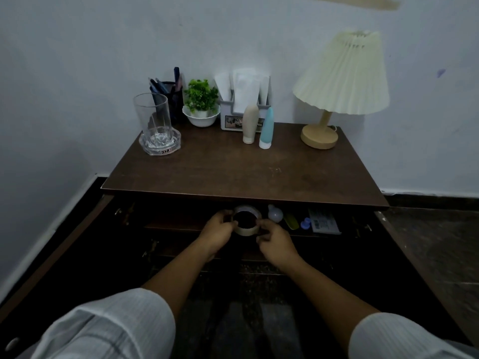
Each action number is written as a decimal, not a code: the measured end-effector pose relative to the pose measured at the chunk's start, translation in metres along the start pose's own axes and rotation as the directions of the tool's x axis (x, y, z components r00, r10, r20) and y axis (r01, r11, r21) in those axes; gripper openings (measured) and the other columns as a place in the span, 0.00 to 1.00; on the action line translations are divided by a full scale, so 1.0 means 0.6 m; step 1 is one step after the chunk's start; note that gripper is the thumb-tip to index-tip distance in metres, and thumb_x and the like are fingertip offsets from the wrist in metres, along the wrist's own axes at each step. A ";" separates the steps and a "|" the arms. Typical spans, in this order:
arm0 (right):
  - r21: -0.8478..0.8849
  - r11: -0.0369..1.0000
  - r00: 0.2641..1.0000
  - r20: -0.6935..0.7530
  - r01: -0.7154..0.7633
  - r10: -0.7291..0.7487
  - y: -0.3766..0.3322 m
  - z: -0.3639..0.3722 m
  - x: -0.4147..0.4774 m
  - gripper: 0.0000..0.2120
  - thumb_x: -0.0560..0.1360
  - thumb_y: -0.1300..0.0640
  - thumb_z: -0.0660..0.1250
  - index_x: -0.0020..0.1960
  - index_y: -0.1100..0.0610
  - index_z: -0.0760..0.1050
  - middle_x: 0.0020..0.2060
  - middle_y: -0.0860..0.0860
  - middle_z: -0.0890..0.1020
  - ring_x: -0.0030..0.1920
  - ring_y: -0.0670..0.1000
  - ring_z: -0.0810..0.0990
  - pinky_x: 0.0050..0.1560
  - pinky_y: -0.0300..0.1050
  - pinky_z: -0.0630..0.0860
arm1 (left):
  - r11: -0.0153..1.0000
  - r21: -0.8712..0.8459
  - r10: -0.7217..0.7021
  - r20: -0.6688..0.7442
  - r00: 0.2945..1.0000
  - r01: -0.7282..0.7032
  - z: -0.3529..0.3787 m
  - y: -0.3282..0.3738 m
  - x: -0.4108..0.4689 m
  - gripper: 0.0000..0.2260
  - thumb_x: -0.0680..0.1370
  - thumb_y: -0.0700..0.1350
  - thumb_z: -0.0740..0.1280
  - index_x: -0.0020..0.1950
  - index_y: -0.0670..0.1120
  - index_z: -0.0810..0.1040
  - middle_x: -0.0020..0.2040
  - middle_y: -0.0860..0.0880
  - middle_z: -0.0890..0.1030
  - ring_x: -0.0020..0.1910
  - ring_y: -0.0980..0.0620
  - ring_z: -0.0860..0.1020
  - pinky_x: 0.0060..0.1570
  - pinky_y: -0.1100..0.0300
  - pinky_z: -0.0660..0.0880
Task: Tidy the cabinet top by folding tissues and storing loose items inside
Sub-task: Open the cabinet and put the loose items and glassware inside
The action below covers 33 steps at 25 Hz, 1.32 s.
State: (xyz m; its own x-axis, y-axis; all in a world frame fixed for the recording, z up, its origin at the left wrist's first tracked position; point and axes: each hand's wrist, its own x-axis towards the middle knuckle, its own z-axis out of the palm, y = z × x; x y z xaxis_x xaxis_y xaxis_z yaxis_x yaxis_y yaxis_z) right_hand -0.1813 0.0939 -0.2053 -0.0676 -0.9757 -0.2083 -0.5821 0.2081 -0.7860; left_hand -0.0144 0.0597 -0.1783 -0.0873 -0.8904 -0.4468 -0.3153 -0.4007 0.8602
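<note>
Pinched tape roll [246,231], left hand [219,229] and right hand [274,242] (opposite rims); under cabinet top [233,172] edge

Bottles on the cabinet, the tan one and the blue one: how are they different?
The tan bottle is beige with a rounded top; the blue bottle is light blue with a pointier top. The blue bottle stands slightly nearer the front than the tan bottle. Both stand upright on their caps.
</note>
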 end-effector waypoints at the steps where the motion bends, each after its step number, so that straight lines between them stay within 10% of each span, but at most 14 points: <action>1: 0.030 0.999 1.000 -0.009 -0.023 0.023 0.003 0.005 0.003 0.24 0.77 0.69 0.62 0.72 0.56 0.72 0.63 0.54 0.79 0.58 0.52 0.80 0.56 0.42 0.77 | 1.000 -0.026 -0.013 -0.012 1.000 0.012 0.005 -0.003 0.007 0.21 0.81 0.44 0.65 0.74 0.49 0.70 0.67 0.48 0.76 0.65 0.46 0.75 0.67 0.47 0.74; 13: 0.218 0.972 0.997 0.009 -0.082 0.082 -0.003 0.019 0.004 0.23 0.76 0.68 0.63 0.69 0.54 0.73 0.60 0.50 0.80 0.60 0.51 0.79 0.64 0.47 0.77 | 0.985 -0.168 -0.056 -0.054 0.997 0.047 0.025 -0.007 0.011 0.19 0.83 0.40 0.59 0.74 0.48 0.68 0.56 0.50 0.79 0.53 0.51 0.78 0.61 0.48 0.76; 17: 0.194 0.978 0.997 0.038 -0.079 0.073 -0.020 -0.006 -0.028 0.21 0.76 0.68 0.63 0.66 0.53 0.74 0.58 0.52 0.81 0.59 0.55 0.81 0.61 0.50 0.79 | 0.993 0.121 0.011 -0.019 1.000 -0.009 0.010 0.011 -0.026 0.18 0.82 0.43 0.61 0.73 0.47 0.71 0.65 0.47 0.78 0.60 0.48 0.77 0.63 0.52 0.75; 23: 0.049 0.994 0.995 -0.025 0.101 -0.099 -0.120 -0.086 -0.067 0.05 0.78 0.59 0.68 0.52 0.50 0.79 0.45 0.48 0.83 0.46 0.49 0.83 0.41 0.43 0.78 | 0.781 0.521 0.339 0.111 0.934 -0.345 -0.041 0.108 -0.129 0.06 0.80 0.50 0.66 0.51 0.54 0.83 0.48 0.55 0.85 0.48 0.56 0.82 0.54 0.53 0.79; 27: 0.080 0.968 0.955 -0.202 0.239 -0.219 -0.193 -0.161 -0.059 0.04 0.76 0.57 0.71 0.47 0.48 0.80 0.39 0.47 0.84 0.41 0.49 0.84 0.42 0.50 0.84 | 0.806 0.331 0.543 -0.085 0.835 -0.491 -0.065 0.181 -0.145 0.05 0.79 0.51 0.69 0.47 0.53 0.83 0.43 0.54 0.85 0.42 0.55 0.83 0.48 0.53 0.80; 33: 0.119 0.974 0.918 -0.373 0.194 -0.137 -0.224 -0.209 0.061 0.21 0.74 0.55 0.74 0.66 0.54 0.74 0.55 0.49 0.81 0.58 0.51 0.80 0.58 0.49 0.79 | 0.839 0.305 0.534 -0.303 0.789 -0.450 -0.060 0.248 -0.017 0.17 0.77 0.49 0.72 0.65 0.48 0.78 0.61 0.49 0.81 0.61 0.50 0.79 0.61 0.55 0.75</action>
State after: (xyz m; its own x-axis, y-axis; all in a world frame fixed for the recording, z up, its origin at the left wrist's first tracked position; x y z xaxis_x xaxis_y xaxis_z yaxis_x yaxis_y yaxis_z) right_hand -0.2070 0.0219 -0.0343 -0.2848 -0.9492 0.1339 -0.4831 0.0214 -0.8753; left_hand -0.0264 0.0012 -0.0370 0.0492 -0.9822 0.1810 -0.5139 0.1305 0.8479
